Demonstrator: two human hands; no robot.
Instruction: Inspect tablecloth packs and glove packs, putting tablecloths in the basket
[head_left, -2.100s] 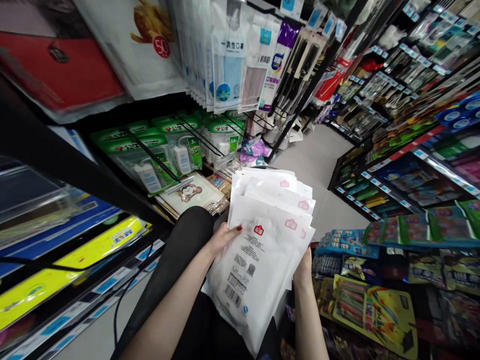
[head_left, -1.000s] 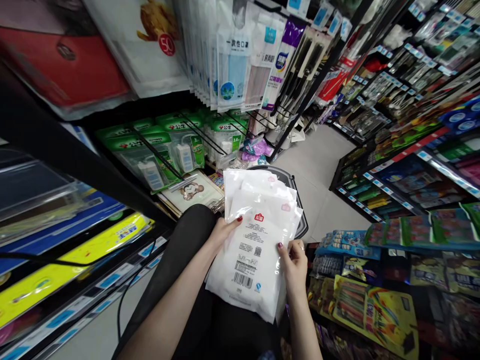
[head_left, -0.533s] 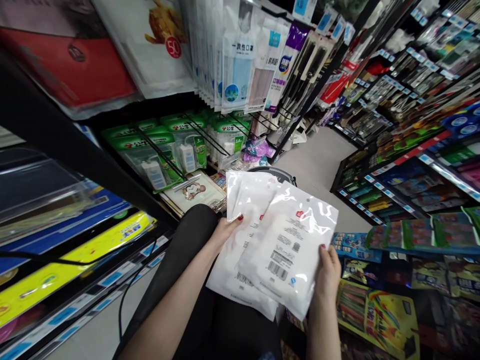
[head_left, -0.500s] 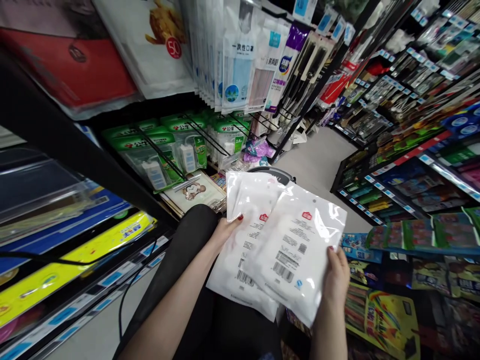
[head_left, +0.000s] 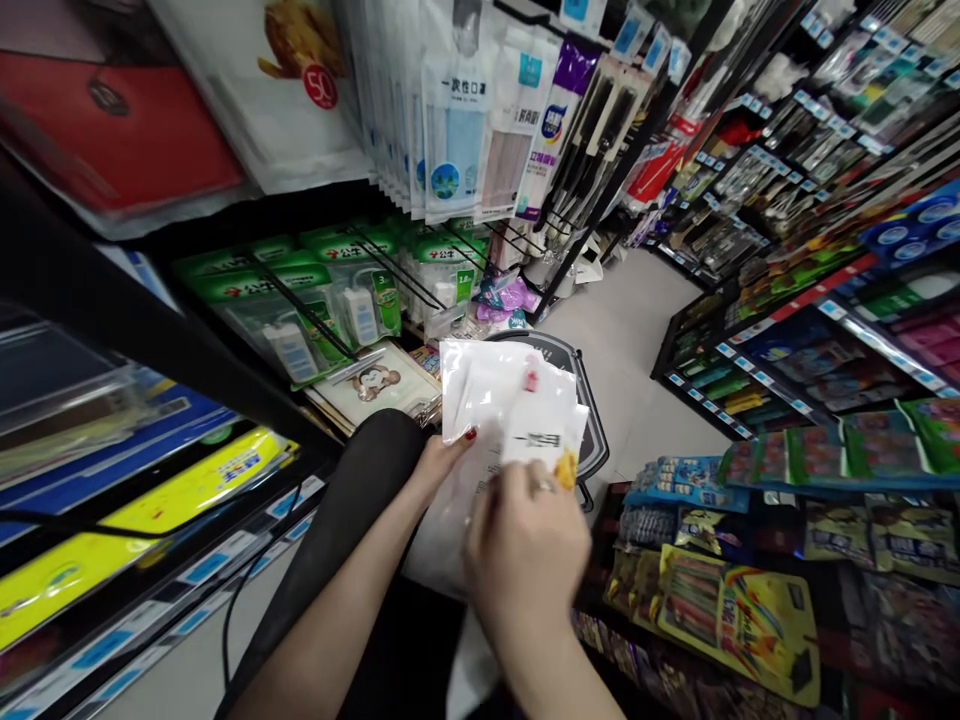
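My left hand grips several flat white plastic packets by their left edge, thumb on top. My right hand, a ring on one finger, is closed around another white packet and lies across the lower part of the stack. This packet is turned over, with black lettering and a yellow picture beside my knuckles. Part of it is hidden behind my right hand, and motion blurs the lower edge. My black-clad knee is just left of the packets.
Beyond the packets, a dark-rimmed basket stands on the grey floor. Packaged face masks and green-topped plug packs hang at the left. Snack bags fill the right shelf. A black cable hangs at lower left.
My right hand has swung left and inward, turning its packet over so a different printed side shows. My left hand keeps its hold. More of the basket is visible.
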